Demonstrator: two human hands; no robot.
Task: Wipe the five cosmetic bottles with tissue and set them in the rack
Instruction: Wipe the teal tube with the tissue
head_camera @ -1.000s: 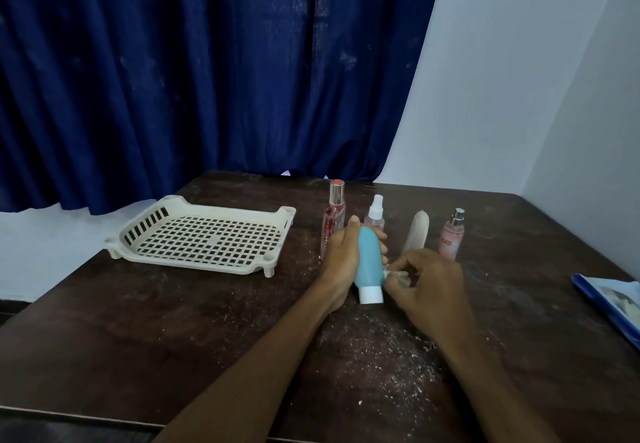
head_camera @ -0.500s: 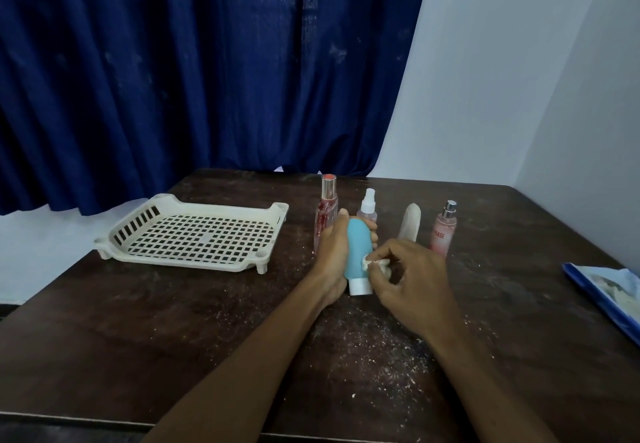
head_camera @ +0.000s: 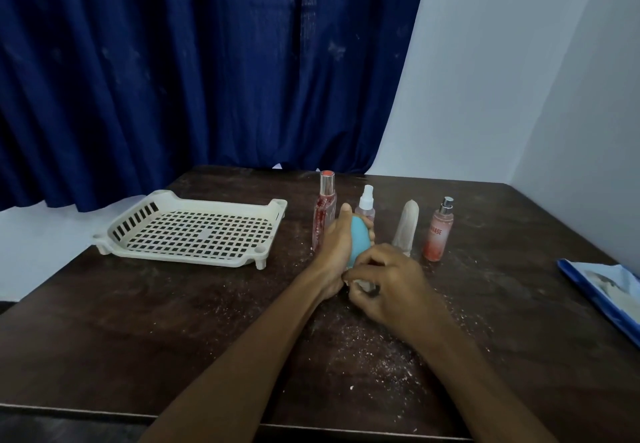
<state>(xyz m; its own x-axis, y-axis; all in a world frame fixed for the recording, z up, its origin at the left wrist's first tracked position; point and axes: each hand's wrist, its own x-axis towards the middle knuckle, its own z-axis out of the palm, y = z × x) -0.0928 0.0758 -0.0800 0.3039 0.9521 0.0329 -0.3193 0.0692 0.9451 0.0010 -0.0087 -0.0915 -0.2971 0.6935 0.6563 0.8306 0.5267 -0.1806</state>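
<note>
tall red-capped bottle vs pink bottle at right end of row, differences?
The tall red-capped bottle is taller and slimmer than the pink bottle. Top: the tall one has a flat coral cap, the pink one a silver spray head. Body: the tall one is clear with red inside, the pink one tinted pink with lettering. Both stand upright on the table, outside the rack.

The only lettering that can be made out stands on the pink spray bottle [head_camera: 437, 234], rightmost in the row on the table [head_camera: 173, 321]: one dark red word running up its side, ending in "AGE", its first letters blurred. Red marks on the tall clear bottle [head_camera: 325, 214] are too blurred to read.
</note>
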